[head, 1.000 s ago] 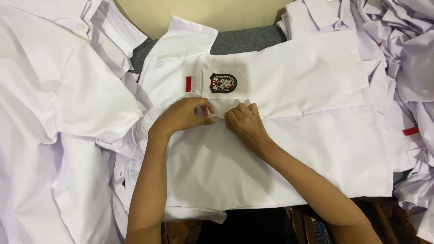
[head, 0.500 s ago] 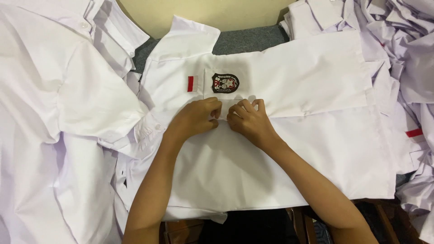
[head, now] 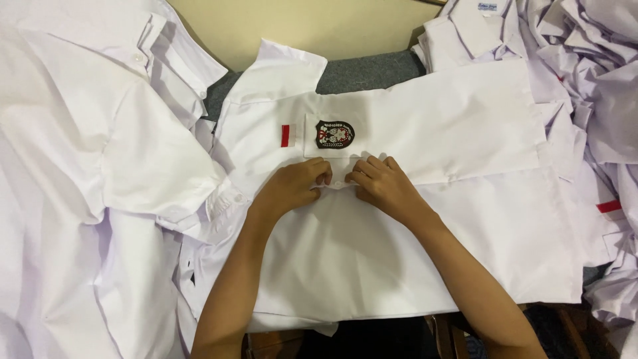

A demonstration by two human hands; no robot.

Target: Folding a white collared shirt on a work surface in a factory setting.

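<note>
Near the middle of the bench, a white shirt is spread flat with its collar to the left and its hem to the right. Both hands are pressed on the front opening, just below the chest pocket with its dark embroidered badge. The left hand and the right hand are brought close together, fingertips almost meeting, and are pinched on the edge of the placket, where a small button appears to be held between them, though it is too small to be sure of. Compared with a second ago, the hands have been drawn slightly nearer each other and curled tighter on the cloth, while the shirt itself has not been shifted; the fastening at that spot is judged to be under way and not finished. A small red strip is seen left of the badge. More white shirts are stacked at the left and heaped loosely at the far right.
</note>
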